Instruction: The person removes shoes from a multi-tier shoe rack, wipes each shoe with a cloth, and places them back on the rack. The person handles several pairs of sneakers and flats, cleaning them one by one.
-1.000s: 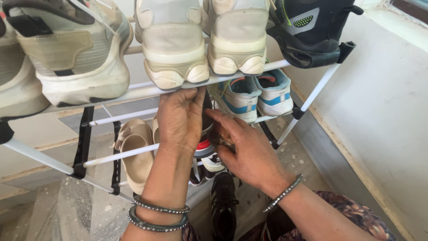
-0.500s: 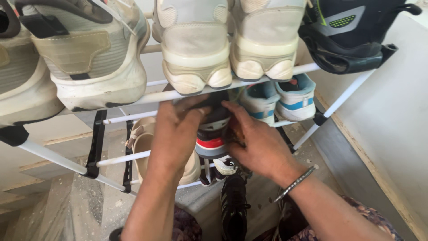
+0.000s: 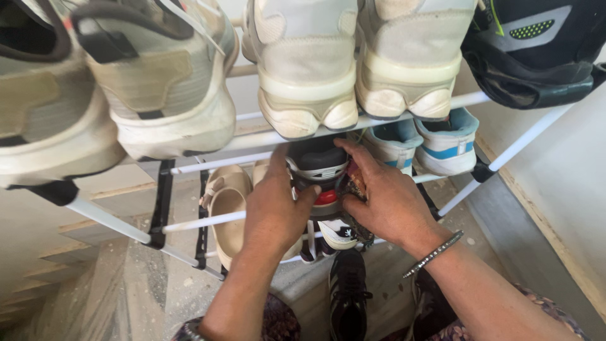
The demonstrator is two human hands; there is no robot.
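A white metal shoe rack point(image 3: 208, 146) fills the view. On its second shelf stands a black shoe with a white and red heel point(image 3: 320, 173), heel towards me. My left hand point(image 3: 274, 208) grips its left side, thumb across the heel. My right hand point(image 3: 385, 196) holds its right side, fingers curled over the top edge. A brownish patterned thing point(image 3: 357, 183) is pressed between my right fingers and the shoe; what it is cannot be told. A silver bracelet point(image 3: 434, 254) circles my right wrist.
White sneakers point(image 3: 360, 60) and grey sneakers point(image 3: 158, 82) line the top shelf, a black shoe point(image 3: 536, 50) at right. Beige sandals point(image 3: 224, 205) and white-and-blue sneakers point(image 3: 420, 142) flank my hands. A black laced shoe point(image 3: 347, 297) lies on the floor. A wall point(image 3: 568, 189) is on the right.
Both hands have pushed further in under the top shelf with the black shoe. The view has moved closer, and my left wrist bangles have dropped out of view.
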